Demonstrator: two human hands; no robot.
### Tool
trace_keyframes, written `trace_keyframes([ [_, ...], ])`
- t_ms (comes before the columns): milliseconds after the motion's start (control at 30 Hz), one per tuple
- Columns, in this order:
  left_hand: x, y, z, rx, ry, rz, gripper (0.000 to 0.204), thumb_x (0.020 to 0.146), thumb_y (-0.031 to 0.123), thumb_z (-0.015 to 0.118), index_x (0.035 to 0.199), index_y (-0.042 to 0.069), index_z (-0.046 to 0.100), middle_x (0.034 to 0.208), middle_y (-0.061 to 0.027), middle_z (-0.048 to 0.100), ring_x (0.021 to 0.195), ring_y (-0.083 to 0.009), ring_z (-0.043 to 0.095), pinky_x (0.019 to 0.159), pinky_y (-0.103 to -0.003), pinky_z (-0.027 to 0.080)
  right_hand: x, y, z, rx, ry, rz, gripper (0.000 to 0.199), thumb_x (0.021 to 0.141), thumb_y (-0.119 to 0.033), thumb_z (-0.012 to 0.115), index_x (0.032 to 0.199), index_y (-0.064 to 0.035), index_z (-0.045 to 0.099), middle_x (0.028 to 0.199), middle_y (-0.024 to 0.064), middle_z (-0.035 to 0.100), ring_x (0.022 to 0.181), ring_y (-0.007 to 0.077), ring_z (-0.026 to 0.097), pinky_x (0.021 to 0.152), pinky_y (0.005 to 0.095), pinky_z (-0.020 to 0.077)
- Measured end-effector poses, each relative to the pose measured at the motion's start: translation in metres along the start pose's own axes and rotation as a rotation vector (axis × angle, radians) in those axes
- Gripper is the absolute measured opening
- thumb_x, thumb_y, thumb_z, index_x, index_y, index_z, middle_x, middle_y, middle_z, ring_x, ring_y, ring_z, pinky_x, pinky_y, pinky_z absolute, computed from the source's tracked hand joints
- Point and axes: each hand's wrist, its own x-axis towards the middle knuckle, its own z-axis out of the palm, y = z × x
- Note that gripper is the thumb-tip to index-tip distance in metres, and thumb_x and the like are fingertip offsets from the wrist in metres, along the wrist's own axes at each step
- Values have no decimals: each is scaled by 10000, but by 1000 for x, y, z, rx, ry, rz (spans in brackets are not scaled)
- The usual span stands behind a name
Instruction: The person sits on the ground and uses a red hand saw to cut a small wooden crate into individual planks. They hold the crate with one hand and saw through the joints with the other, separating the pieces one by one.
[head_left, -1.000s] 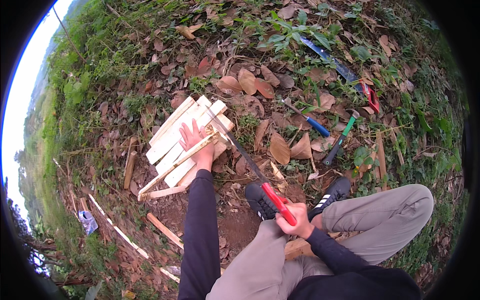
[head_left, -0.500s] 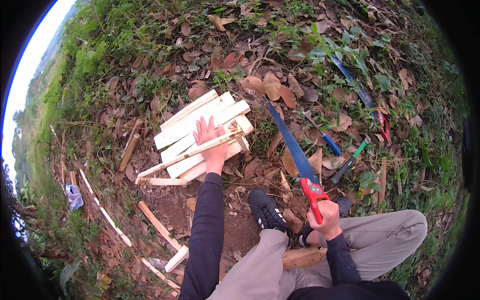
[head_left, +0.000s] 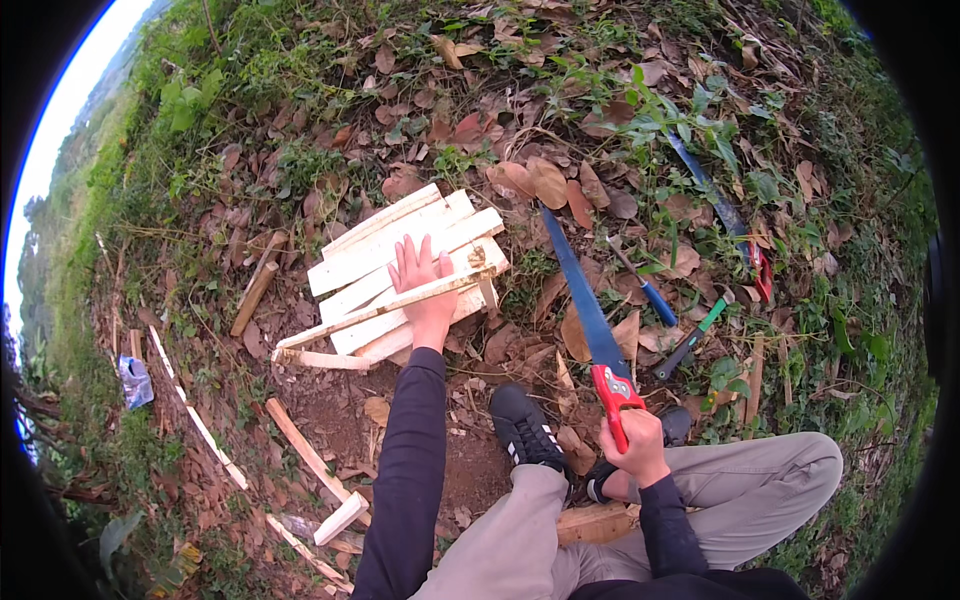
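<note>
My left hand lies flat on a group of pale wooden slats, its fingers spread. A narrow wooden strip runs slantwise across the slats and appears to pass over the back of this hand. Near my right knee, my right hand is wrapped round the red handle of a hand saw. The saw's blue blade points up and away, its tip near brown leaves to the right of the slats.
A blue-handled tool, a green-and-black hammer and a second red-handled saw lie on leafy ground at right. Loose wood sticks and a clear plastic piece are at left. A wood block sits between my legs.
My right hand and the saw have shifted slightly left and down in the picture. My left hand stays flat on the slats. The view has tilted a little.
</note>
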Motion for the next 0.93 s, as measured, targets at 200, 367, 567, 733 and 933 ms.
trace_keyframes([
  [200,-16,-18,-10,-28,-42,46,522,998,302,541,1463,70,489,1557,-220,404,1474,-397,326,1196,-577,232,-16,27,41,-93,-319,30,338,676,-114,786,905,-20,556,903,173,639,921,379,624,864,463,489],
  [367,-47,-10,-50,-532,-118,-95,589,1022,405,517,1487,50,451,1530,-211,441,1449,-358,387,1192,-531,269,-25,56,57,-176,-281,89,387,629,-79,813,953,-9,615,970,198,664,981,380,643,895,452,506],
  [567,-98,31,-127,-2164,-195,-684,794,1034,631,297,1506,0,390,1495,-250,472,1412,-386,435,1186,-505,318,9,8,15,-87,-232,128,456,740,-200,842,1103,-5,647,1070,192,684,1036,379,649,930,446,513],
  [733,-150,43,-146,-2398,-525,-1048,812,1027,650,285,1512,5,375,1518,-237,448,1437,-385,393,1201,-520,301,89,-170,-12,297,116,-450,594,913,-336,695,1378,-5,530,1380,223,557,1338,390,485,1122,481,375],
  [933,-123,46,-224,-2285,-526,-753,887,967,749,297,1596,126,237,1629,-133,319,1473,-441,299,1221,-524,263,81,-159,74,248,-145,-548,883,946,-664,481,1582,-77,309,1618,204,315,1525,347,249,1252,518,84],
])
